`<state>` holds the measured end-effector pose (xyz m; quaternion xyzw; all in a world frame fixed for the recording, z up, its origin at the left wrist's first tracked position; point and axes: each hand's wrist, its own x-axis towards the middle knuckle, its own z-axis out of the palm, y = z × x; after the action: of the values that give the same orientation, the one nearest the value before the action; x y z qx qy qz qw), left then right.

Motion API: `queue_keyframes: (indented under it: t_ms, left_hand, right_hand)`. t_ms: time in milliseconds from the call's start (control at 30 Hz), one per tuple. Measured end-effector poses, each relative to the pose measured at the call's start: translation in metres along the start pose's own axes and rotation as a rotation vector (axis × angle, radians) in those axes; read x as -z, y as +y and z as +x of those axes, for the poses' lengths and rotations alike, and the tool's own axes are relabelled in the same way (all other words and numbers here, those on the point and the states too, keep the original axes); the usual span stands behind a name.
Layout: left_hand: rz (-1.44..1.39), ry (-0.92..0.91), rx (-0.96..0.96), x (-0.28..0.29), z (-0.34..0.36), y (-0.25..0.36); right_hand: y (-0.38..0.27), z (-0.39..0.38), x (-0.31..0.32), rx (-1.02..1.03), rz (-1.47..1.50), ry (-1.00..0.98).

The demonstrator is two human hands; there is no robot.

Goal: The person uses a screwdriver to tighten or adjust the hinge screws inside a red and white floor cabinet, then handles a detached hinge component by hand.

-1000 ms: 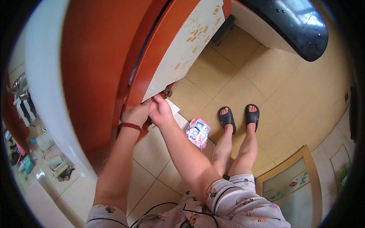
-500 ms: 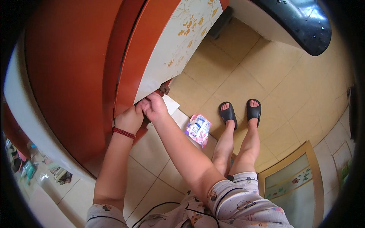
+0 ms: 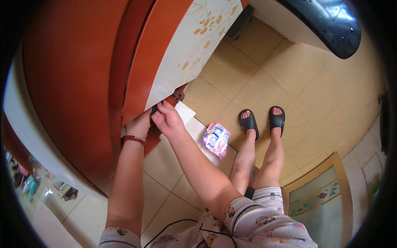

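Note:
An orange-red cabinet fills the upper left, with a white, gold-flowered panel along its edge. My left hand, with a red bead bracelet, reaches under the panel's lower edge; its fingers are hidden. My right hand is at that same edge, fingers curled by a small dark piece that I cannot make out. A white board or tile lies just right of my hands.
A pink and white packet lies on the floor near my sandalled feet. A black glossy rounded top juts in at the upper right, a gold-framed glass panel is at lower right, and small items are at far left.
My left hand has slid further in under the panel edge, its fingers now out of sight. A dark piece shows by my right fingers. The whole view has shifted slightly.

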<state>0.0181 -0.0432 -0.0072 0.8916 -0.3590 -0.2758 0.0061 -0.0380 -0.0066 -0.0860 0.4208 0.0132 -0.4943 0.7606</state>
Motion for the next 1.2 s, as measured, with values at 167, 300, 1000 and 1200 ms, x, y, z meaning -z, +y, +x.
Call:
queue_keyframes:
  t_ms: [167,300,1000,1200]
  left_hand:
    - [0.711,-0.031,-0.498,0.006,-0.022,0.025]
    - [0.830,-0.106,-0.560,0.008,-0.044,0.043]
    - [-0.455,-0.094,0.462,0.001,-0.022,0.032]
    - [0.772,0.049,-0.825,0.005,-0.041,0.035]
  right_hand:
    - [-0.007,0.006,0.001,0.044,-0.055,0.003]
    - [-0.015,0.002,0.003,0.002,-0.056,0.023]
    - [-0.009,0.001,-0.005,-0.040,-0.218,0.108]
    - [-0.024,0.012,-0.007,-0.040,-0.244,0.377]
